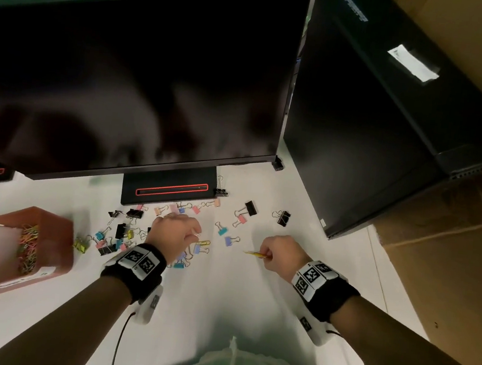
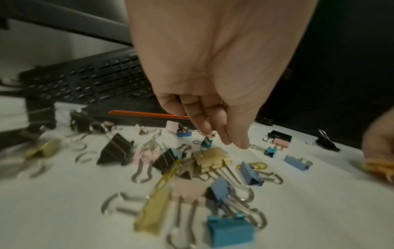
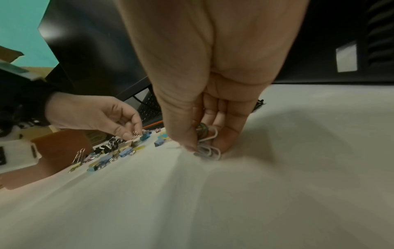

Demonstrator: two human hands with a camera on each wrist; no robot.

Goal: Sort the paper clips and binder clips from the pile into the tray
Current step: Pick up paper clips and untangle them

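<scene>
Several coloured and black binder clips [image 1: 120, 239] lie scattered on the white table [image 1: 221, 299], close up in the left wrist view [image 2: 211, 161]. My left hand [image 1: 194, 235] hovers over them and pinches a small rose-gold paper clip [image 3: 135, 133] between thumb and fingertips [image 2: 204, 129]. A yellow paper clip [image 1: 203, 242] lies just right of that hand. My right hand [image 1: 265, 254] is low over bare table and grips a bunch of paper clips [image 3: 205, 146]. The brown tray [image 1: 57, 222] stands at the left, with several paper clips [image 1: 28, 246] in one compartment.
A dark monitor [image 1: 140, 82] hangs over the back of the table, its stand base [image 1: 170, 192] just behind the clips. A black computer tower [image 1: 359, 120] and a cardboard box [image 1: 448, 263] close off the right. A keyboard [image 2: 89, 80] lies under the monitor.
</scene>
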